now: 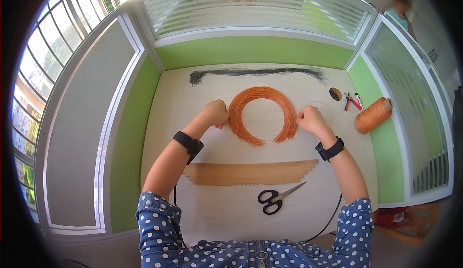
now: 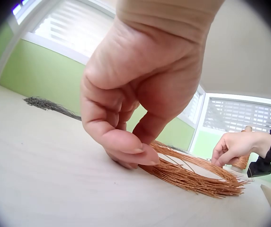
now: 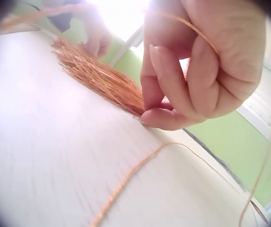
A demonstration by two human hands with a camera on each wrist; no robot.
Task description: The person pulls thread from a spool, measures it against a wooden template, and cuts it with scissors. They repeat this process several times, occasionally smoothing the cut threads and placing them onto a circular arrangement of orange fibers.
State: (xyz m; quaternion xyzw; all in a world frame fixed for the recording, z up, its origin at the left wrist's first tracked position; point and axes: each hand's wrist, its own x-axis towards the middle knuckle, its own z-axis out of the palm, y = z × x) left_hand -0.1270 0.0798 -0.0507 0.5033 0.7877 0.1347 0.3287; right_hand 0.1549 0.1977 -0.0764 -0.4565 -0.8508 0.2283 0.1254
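A thick bundle of orange cords (image 1: 263, 93) lies curved like a horseshoe on the table, its cut ends towards me. At its left side, my left hand (image 1: 215, 113) pinches with thumb and forefinger at the outer edge; the palm hides part of that grip in the left wrist view. On the opposite side my right hand (image 1: 312, 121) pinches a thin orange cord, fingertips right against the bundle (image 3: 102, 80). A length of loose orange cord (image 3: 126, 179) trails over the table near that hand, and another stretch crosses its palm.
Dark thin strands (image 1: 255, 72) lie along the back. A notched tan board (image 1: 251, 172) and black-handled scissors (image 1: 272, 203) are nearer me. At right are an orange cord spool (image 1: 374, 115), red-handled pliers (image 1: 352, 102) and a table hole (image 1: 335, 94). Green partitions (image 1: 255, 51) enclose the table.
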